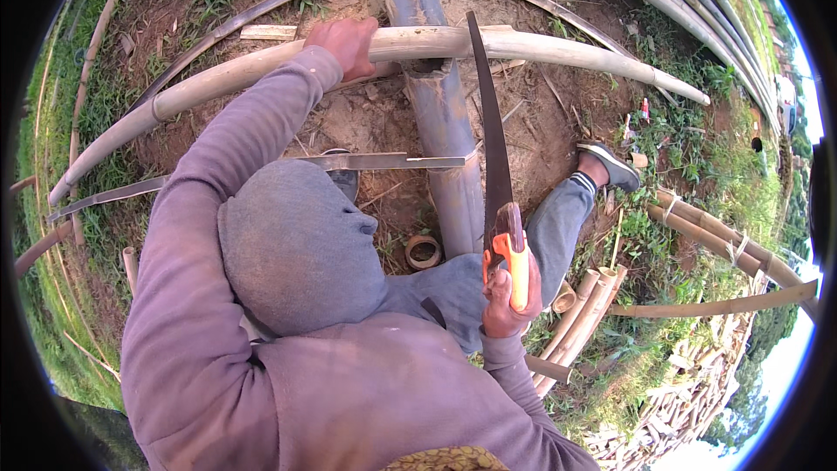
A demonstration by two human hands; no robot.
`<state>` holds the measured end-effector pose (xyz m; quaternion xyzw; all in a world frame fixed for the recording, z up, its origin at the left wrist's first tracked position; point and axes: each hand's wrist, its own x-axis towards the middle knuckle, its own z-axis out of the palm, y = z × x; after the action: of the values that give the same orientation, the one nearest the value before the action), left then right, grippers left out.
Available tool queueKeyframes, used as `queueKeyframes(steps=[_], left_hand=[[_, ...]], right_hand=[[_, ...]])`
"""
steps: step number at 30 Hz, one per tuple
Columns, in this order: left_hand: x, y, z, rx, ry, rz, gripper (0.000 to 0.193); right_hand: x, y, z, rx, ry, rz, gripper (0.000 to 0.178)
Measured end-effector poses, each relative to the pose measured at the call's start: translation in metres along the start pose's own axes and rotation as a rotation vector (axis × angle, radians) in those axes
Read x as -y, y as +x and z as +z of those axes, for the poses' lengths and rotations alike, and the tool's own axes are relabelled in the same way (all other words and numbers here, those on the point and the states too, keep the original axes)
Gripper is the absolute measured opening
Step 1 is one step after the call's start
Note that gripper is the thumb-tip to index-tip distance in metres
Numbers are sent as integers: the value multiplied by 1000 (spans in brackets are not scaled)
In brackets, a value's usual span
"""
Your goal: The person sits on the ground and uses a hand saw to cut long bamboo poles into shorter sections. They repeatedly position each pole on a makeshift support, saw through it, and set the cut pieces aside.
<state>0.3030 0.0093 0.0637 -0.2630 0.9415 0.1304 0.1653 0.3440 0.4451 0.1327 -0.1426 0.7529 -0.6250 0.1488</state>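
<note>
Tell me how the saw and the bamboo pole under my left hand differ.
Colour: the saw has a dark blade and a mostly orange handle; the pole is pale tan.
Shape: the saw's blade is flat; the pole is rounded.
Direction: the saw points away from you; the pole runs left to right.
Hold: your right hand grips the saw; your left hand holds the pole.
Both are long and narrow.

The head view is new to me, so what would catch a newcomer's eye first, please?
Probably the orange-handled saw, right of centre, pointing up the picture in the right hand. Next, the long pale bamboo pole arching across the upper part, gripped by the left hand.
</note>
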Motion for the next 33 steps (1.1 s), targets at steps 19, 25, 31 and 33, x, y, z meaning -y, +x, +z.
queueKeyframes(steps=[19, 25, 31, 33], left_hand=[[-4, 0, -5, 17, 15, 6, 52], [-2, 1, -4, -40, 38, 32, 55], [-1, -2, -6, 21, 51, -9, 52], [1, 0, 2, 24, 28, -2, 55]], right_hand=[[-22, 97, 49, -29, -83, -86, 42], [-18, 178, 89, -29, -55, -164, 38], [-21, -2, 0, -23, -108, -63, 51], [-27, 4, 9, -42, -71, -124, 53]])
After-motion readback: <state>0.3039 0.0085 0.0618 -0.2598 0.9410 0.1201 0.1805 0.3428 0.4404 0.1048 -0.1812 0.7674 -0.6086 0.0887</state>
